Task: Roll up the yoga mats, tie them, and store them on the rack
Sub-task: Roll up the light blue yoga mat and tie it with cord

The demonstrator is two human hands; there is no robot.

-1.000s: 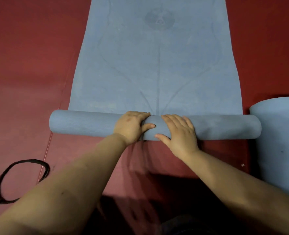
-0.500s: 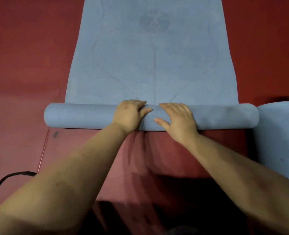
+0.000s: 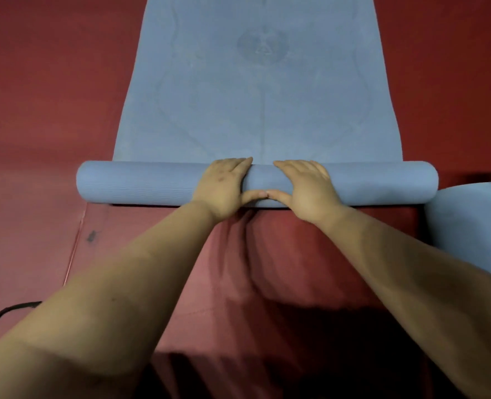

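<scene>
A blue yoga mat (image 3: 261, 110) lies flat on the red floor and stretches away from me. Its near end is wound into a thick roll (image 3: 137, 182) lying across the view. My left hand (image 3: 221, 185) and my right hand (image 3: 307, 188) rest side by side on the middle of the roll. The fingers lie over its top and the thumbs meet on its near side. Both palms press on the roll.
Part of a second blue mat (image 3: 469, 220) lies at the right edge, close to the roll's right end. A black strap (image 3: 5, 312) curls on the floor at the lower left, partly behind my left arm. Red floor padding (image 3: 36, 110) surrounds the mat.
The roll has moved away from me along the mat and grown a little thicker. Both hands travelled with it, and the thumbs now touch.
</scene>
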